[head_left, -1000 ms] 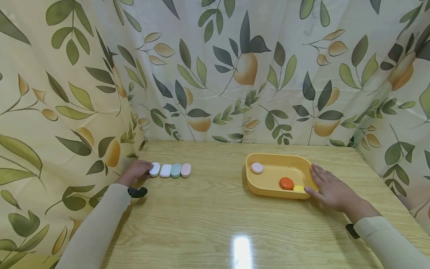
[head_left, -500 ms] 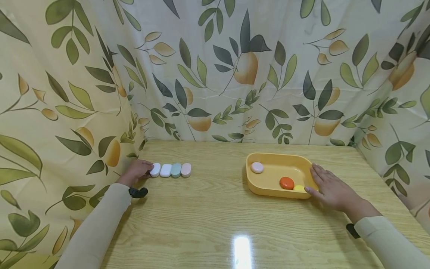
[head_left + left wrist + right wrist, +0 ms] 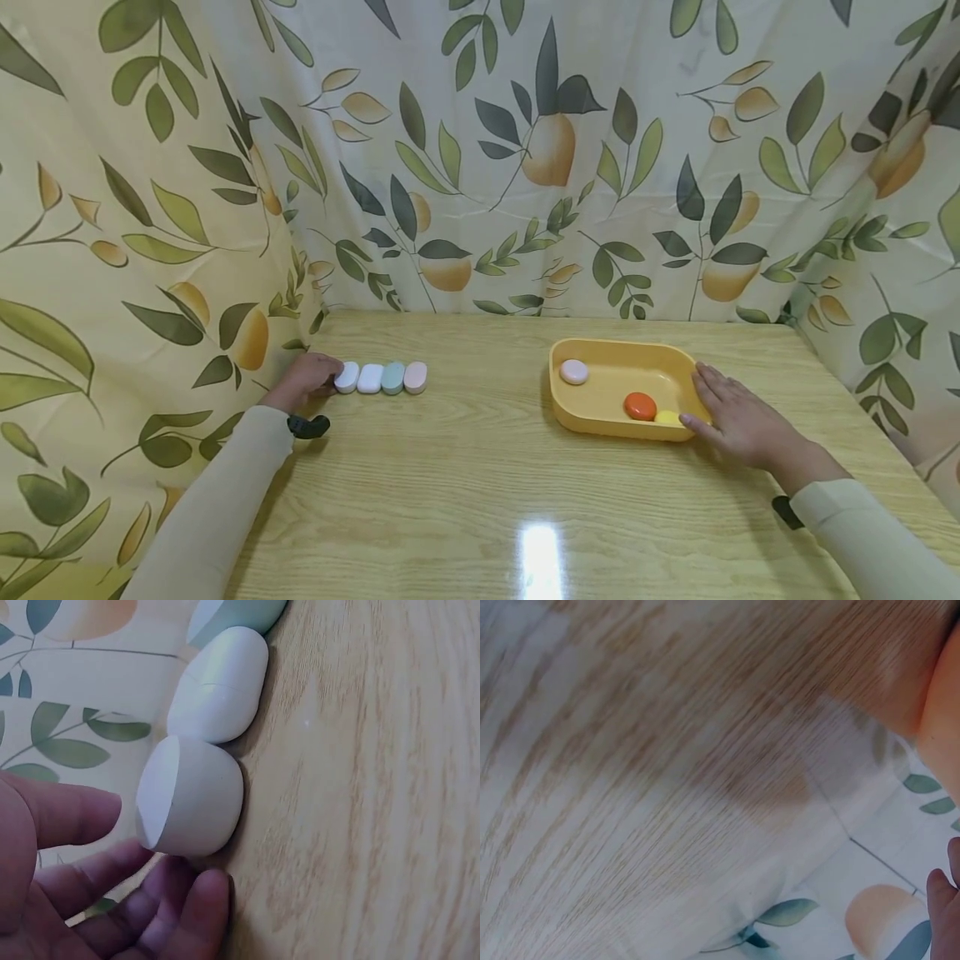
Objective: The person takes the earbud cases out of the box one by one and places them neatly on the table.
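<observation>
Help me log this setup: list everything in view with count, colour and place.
Table: one, pale wood, lower view
Curtain: count unclear, cream with leaves and fruit, behind and beside table
Blocks: four, two white, one green, one pink, row at table's left
Tray: one, amber, table's right
Pink disc: one, pink, tray's far left
Red disc: one, orange-red, tray's near side
Yellow disc: one, yellow, beside red disc
Wrist gear: two, black, one per wrist
Sleeves: two, cream, on forearms
Left grip: one, bare, at leftmost block
Right grip: one, bare, against tray's right end
</observation>
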### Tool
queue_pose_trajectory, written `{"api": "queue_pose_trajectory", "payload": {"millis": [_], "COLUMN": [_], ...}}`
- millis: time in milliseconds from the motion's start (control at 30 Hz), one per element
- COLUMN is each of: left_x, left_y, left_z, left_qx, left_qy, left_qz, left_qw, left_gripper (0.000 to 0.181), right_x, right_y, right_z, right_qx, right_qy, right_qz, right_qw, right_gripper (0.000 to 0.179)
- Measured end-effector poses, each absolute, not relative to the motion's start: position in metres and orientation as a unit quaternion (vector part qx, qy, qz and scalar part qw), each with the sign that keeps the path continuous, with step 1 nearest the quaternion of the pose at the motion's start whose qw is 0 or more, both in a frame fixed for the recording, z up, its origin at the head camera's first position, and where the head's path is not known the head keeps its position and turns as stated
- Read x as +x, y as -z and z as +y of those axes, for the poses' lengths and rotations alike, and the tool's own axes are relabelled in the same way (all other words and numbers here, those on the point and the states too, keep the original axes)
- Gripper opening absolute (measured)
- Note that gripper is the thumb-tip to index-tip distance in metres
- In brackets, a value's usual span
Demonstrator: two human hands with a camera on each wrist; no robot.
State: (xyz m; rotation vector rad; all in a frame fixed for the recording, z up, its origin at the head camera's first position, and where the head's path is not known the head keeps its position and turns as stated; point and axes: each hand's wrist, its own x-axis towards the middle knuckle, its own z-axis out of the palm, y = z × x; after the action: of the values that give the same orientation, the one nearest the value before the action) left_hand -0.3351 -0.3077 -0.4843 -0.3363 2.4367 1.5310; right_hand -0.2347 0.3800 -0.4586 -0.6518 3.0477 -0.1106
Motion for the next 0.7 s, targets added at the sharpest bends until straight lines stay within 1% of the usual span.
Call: {"api": "queue_pose_trajectory", "payload": {"millis": [333,700], "left_x": [-0.335,-0.334], "left_y": [0.470,0.457], "left_z": [-0.308,-0.308], "left_qx": [-0.133,-0.086], "left_qy": [-0.558,-0.566], "left_qz": [0.812,0.814], "left_qw": [0.111,0.099], "left_gripper": [0.038,0.044], "right_x": [-0.237,-0.236], "right_y": [0.458,0.458], "right_z": [0.383,0.381], "right_qx": [-0.209,-0.218], "right_qy": [0.038,0.037], "right_qz": [0.977,0.975], "right_qw": [-0.002,0.010], "right_gripper": [0.085,0.084]}}
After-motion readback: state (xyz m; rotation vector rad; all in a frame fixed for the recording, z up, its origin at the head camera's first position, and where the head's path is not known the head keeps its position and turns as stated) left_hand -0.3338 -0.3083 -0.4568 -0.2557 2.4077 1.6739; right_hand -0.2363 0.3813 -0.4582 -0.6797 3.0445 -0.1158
